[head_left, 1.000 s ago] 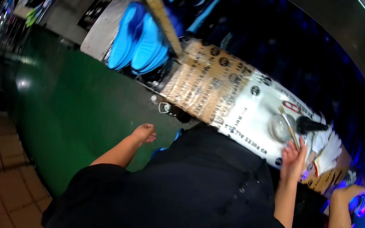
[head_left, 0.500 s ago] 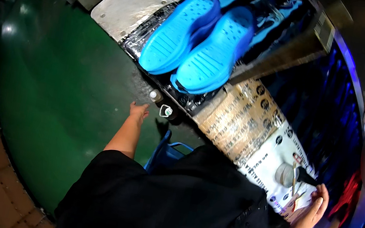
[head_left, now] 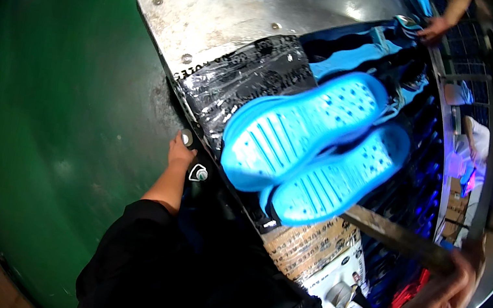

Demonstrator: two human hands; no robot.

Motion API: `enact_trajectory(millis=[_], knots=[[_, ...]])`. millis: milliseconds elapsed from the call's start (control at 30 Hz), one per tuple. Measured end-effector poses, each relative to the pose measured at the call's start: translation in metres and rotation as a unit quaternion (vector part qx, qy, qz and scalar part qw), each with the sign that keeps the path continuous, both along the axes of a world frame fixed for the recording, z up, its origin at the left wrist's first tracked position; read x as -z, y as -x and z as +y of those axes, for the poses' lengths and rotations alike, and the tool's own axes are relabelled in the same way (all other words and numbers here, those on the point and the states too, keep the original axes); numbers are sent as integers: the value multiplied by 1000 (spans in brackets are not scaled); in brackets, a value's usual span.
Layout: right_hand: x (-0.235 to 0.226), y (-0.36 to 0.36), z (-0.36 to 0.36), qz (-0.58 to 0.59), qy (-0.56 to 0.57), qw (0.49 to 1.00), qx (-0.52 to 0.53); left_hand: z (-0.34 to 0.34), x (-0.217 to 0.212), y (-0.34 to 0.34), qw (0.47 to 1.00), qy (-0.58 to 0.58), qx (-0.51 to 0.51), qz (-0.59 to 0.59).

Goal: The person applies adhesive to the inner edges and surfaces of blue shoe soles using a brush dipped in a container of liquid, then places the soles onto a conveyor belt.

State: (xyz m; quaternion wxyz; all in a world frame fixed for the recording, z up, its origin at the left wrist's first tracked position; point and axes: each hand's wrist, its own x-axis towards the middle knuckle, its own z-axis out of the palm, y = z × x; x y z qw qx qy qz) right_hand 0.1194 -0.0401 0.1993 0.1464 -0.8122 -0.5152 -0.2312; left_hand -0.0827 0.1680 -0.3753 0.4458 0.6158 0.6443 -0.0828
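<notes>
My left hand (head_left: 180, 154) reaches low beside the work table and closes around a small bottle (head_left: 187, 137) with a pale cap. Right next to it stands a second dark container (head_left: 199, 173) with a white loop handle at its top. My right hand (head_left: 452, 289) is raised at the end of a worn bar (head_left: 403, 238); its fingers are smeared, so their grip on the bar is unclear. Between my arms, a pair of bright blue shoe soles (head_left: 302, 137) lies at the table edge, over black plastic wrap (head_left: 243, 77).
A metal tabletop (head_left: 219, 10) extends at the far side. Blue straps and dark shoe parts lie on the conveyor behind the soles. Another person's hand (head_left: 436, 29) touches them. A round pot (head_left: 339, 294) with a brush stands on the taped surface. Green floor (head_left: 69, 109) lies left.
My left hand has moved onto the small bottle and closed on it. My right hand has risen from beside the pot to the bar's end. The view has shifted, and another person's hand appears.
</notes>
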Motion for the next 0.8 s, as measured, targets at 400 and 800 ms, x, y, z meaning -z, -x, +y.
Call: enact_trajectory(millis=[400, 800], knots=[[7, -9, -1, -120, -244, 945, 179, 4, 157, 2, 995, 11, 90, 48], [21, -8, 24, -33, -201, 978, -47, 22, 14, 65, 985, -119, 123, 19]])
